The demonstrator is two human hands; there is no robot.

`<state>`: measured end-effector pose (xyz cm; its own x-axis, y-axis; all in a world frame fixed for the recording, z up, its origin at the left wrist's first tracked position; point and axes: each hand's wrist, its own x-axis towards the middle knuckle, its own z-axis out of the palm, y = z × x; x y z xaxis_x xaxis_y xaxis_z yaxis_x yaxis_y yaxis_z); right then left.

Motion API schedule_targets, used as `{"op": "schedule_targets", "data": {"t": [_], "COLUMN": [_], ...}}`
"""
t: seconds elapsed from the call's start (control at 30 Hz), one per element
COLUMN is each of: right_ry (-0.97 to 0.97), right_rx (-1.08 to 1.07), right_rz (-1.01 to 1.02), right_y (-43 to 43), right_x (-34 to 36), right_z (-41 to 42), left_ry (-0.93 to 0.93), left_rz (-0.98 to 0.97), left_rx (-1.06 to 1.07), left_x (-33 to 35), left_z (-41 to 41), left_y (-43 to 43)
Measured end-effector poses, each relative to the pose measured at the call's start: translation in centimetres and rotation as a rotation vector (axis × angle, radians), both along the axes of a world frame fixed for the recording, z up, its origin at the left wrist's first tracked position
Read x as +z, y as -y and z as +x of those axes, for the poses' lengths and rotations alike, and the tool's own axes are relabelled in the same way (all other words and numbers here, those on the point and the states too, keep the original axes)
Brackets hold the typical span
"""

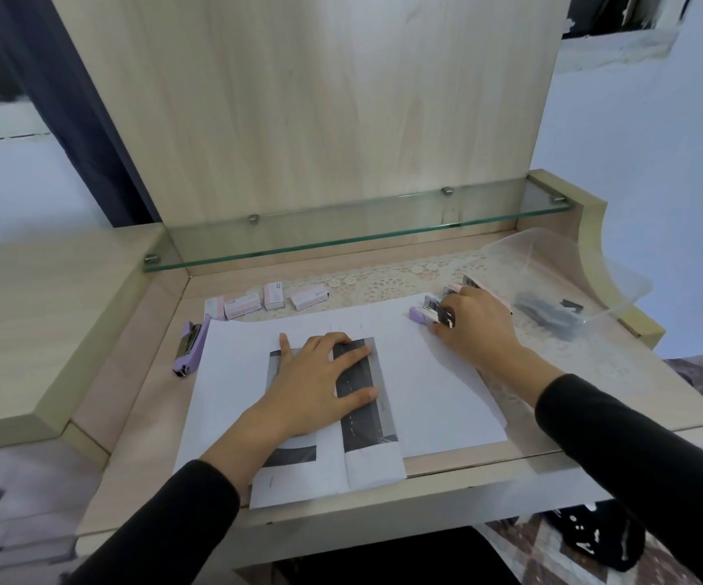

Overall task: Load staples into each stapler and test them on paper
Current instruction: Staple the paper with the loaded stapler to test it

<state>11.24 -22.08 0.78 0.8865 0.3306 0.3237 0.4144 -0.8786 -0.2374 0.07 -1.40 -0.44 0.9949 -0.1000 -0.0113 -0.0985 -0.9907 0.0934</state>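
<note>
My left hand [320, 384] lies flat, fingers spread, on a folded printed sheet [362, 415] with dark bars, on top of white paper [434, 382] in the middle of the desk. My right hand [474, 325] is closed around a small purple stapler [429, 315] at the paper's far right corner. A pink stapler [474, 285] shows just behind that hand. Another purple stapler [189, 348] lies open at the paper's left edge. Several pink staple boxes [256, 304] sit in a row behind the paper.
A clear plastic bag [573, 289] with a dark stapler [548, 316] inside lies at the right on a lace mat [387, 285]. A glass shelf [341, 234] runs along the back above the desk. A raised wooden ledge [46, 323] flanks the left.
</note>
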Motion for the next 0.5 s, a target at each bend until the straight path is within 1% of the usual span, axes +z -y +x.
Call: {"op": "schedule_targets", "data": {"t": [0.07,0.17,0.33,0.5], "right_ry": [0.003,-0.010,-0.043,-0.093], "right_rx": [-0.008,0.012,0.144,0.235], "right_rz": [-0.009,0.044,0.036,0.013], "right_y": [0.1,-0.1,-0.8,-1.3], "right_x": [0.0,0.2,0.5,0.3], "right_z": [-0.3,-1.1,-2.9,-4.0], "left_ry": [-0.006,-0.010,-0.008,0.027], "left_rz": [-0.008,-0.002,0.005,-0.031], "left_rx": [0.001,0.002,-0.001,-0.005], "left_x": [0.1,0.1,-0.3,-0.5], "left_z": [0.0,0.0,0.0,-0.2], "left_y": [0.0,0.1,0.0,-0.2]}}
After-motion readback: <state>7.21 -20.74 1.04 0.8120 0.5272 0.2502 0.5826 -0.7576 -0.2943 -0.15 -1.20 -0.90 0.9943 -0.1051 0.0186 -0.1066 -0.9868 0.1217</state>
